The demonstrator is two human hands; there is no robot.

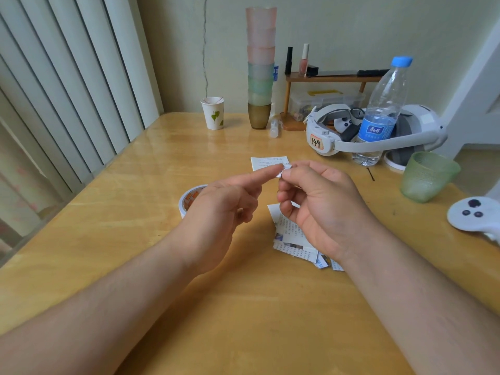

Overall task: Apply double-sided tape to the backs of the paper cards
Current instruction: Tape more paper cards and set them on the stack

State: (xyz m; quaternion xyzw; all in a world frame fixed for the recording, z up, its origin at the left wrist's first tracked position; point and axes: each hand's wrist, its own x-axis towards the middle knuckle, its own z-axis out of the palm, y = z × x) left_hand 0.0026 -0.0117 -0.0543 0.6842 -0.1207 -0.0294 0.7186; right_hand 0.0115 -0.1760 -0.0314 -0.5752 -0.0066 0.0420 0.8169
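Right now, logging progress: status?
Right hand pinches tape scrap; left hand fingertip touches it. Card lies beyond. Nothing blocking.

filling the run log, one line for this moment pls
right hand: pinches tape scrap | left hand: forefinger touches scrap | tape roll, cards: on table

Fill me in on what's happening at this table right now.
A person is working with both hands raised over a wooden table. The right hand pinches a small white scrap of tape or backing, and the left hand touches it with an outstretched forefinger. The tape roll lies under the left hand. One paper card lies flat beyond the fingers, and a pile of printed cards sits beneath the right hand.
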